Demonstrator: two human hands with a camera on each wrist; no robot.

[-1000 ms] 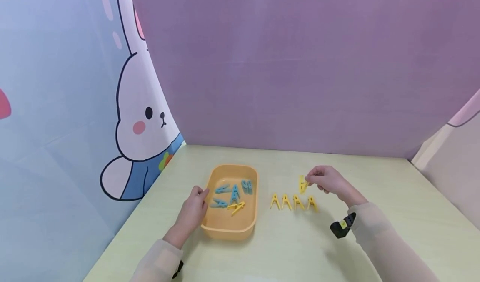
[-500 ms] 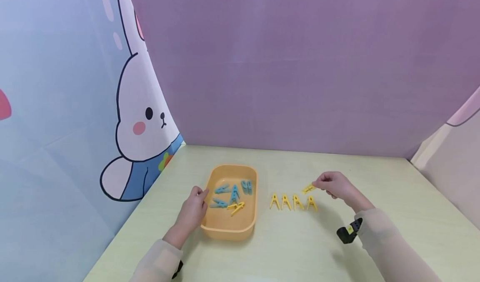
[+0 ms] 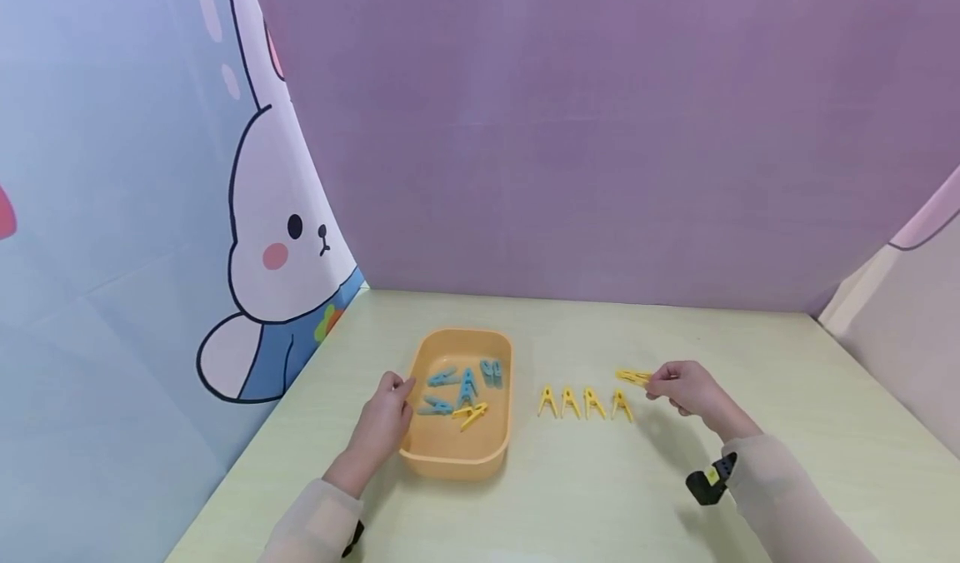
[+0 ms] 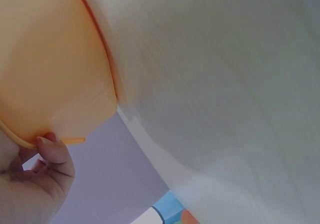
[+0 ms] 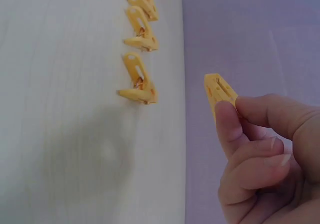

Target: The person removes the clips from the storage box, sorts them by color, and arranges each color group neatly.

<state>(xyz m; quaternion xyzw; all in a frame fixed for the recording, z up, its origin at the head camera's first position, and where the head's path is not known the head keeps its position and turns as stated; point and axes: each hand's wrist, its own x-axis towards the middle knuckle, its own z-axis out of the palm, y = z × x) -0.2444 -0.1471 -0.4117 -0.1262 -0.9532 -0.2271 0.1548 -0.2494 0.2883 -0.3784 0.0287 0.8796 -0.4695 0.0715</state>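
Yellow peg (image 3: 632, 376) pinched between thumb and fingers of the right hand (image 3: 686, 386), held above the table (image 3: 600, 480), just behind the right end of a row of four yellow pegs (image 3: 585, 402) standing on it. Left hand (image 3: 382, 420) grips the left rim of the orange tray (image 3: 457, 461), thumb over the edge. Tray holds several blue pegs (image 3: 467, 384) and one yellow peg (image 3: 471, 414).

Left wrist view: thumb of the left hand (image 4: 35, 184) curled over the tray (image 4: 50, 73) rim; tray wall fills the upper left, table (image 4: 225, 108) beside it.

Right wrist view: right hand (image 5: 260, 159) holds the peg (image 5: 219, 91) by one end, thumb against forefinger, other fingers curled. Peg is clear of the table (image 5: 75, 134); row pegs (image 5: 137, 78) stand nearby, not touching it.
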